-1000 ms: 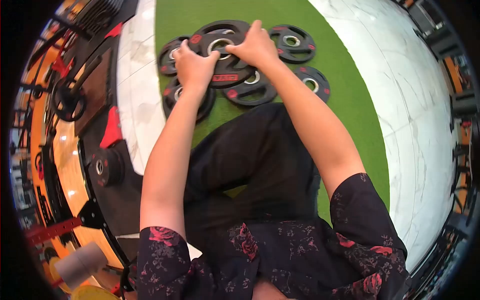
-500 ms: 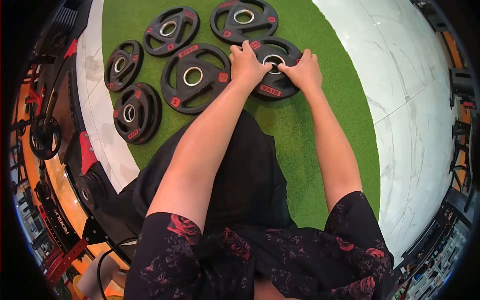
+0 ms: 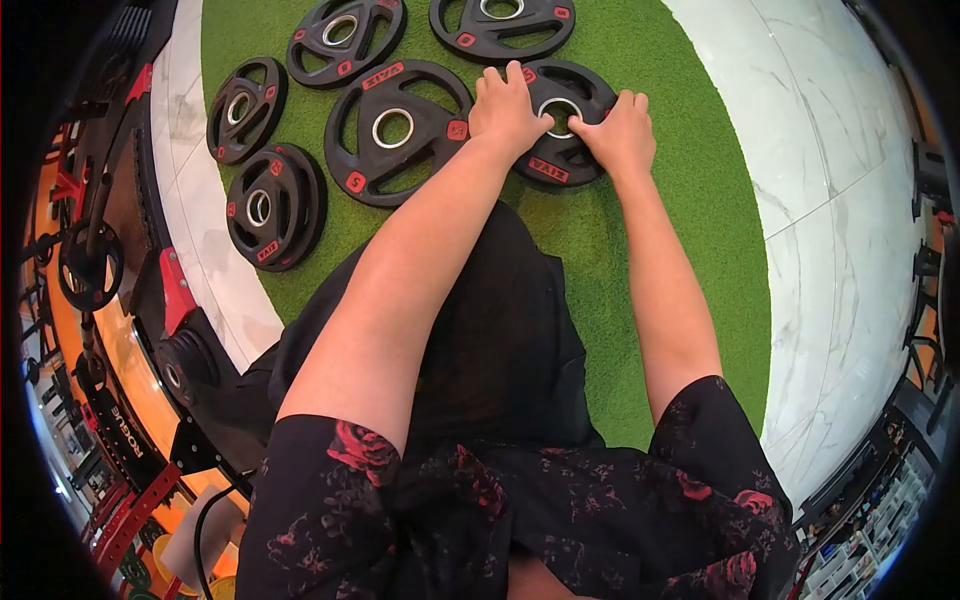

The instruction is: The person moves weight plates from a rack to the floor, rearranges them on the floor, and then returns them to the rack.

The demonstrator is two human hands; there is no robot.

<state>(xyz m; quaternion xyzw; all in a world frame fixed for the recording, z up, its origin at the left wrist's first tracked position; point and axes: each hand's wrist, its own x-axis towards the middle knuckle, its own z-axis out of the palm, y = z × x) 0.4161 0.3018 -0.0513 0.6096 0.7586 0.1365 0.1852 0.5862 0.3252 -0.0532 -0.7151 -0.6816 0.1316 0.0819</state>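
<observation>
A black weight plate with red labels lies at the right of a group of similar plates. My left hand is closed on its left side, thumb at the central ring and fingers over the outer part. On the right side, my right hand grips the same plate, its thumb also at the ring. Left of my left hand is a larger three-hole plate. Another plate lies just above the held one. The undersides of the fingers are hidden.
Green turf lies under the plates. Further left are an upper plate, a smaller plate and stacked plates. White marble floor borders the turf. A black rack stands at the lower left.
The view has shifted, so most plates appear higher in the frame. The held plate has moved slightly toward me relative to its neighbours. Both hands have kept their hold.
</observation>
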